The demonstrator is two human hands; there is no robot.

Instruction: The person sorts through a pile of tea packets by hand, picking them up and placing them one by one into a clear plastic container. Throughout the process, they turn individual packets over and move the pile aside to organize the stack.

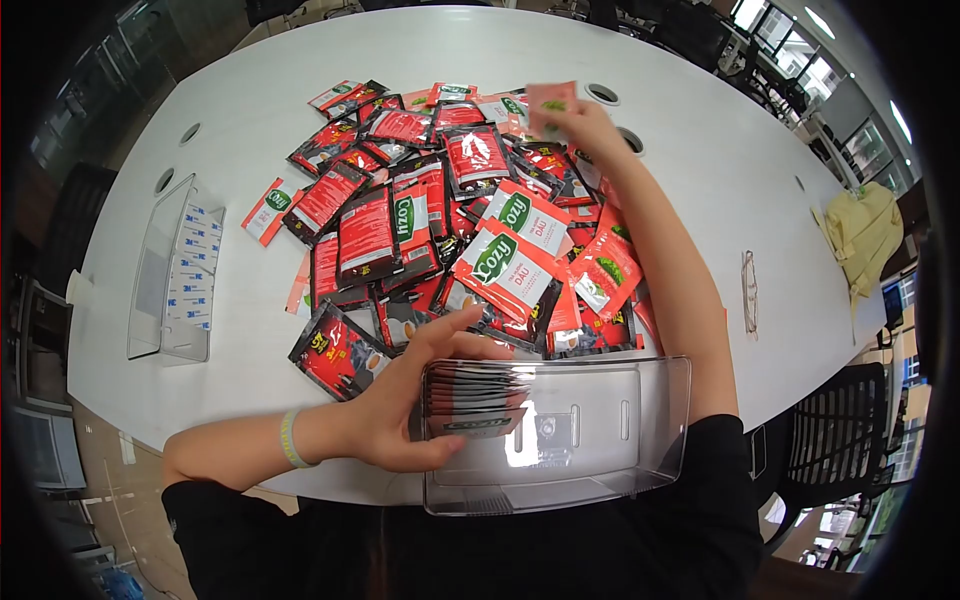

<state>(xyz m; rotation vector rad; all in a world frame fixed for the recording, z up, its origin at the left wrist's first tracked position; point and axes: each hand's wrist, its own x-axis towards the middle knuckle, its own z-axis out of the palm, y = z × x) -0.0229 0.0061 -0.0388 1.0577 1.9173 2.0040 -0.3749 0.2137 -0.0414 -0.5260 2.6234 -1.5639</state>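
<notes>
My left hand (402, 408) curls around the left end of a clear plastic box (655, 425) at the table's near edge, thumb and fingers about a row of tea sachets (475, 402) standing inside it. The rest of the box shows its bare slotted bottom. Out at the far right of a large pile, my right hand (588, 128) pinches a pink-and-white tea sachet (552, 105), slightly blurred. The pile mixes red-and-white Cozy tea sachets (505, 270) with red-and-black coffee sachets (368, 232).
A second clear plastic box (160, 280) with blue-printed white strips lies at the left. Eyeglasses (750, 290) rest on the right side of the white table (330, 50). Round cable holes (602, 93) sit beyond the pile. A yellow bag (865, 240) is at the right edge, near a black chair (840, 430).
</notes>
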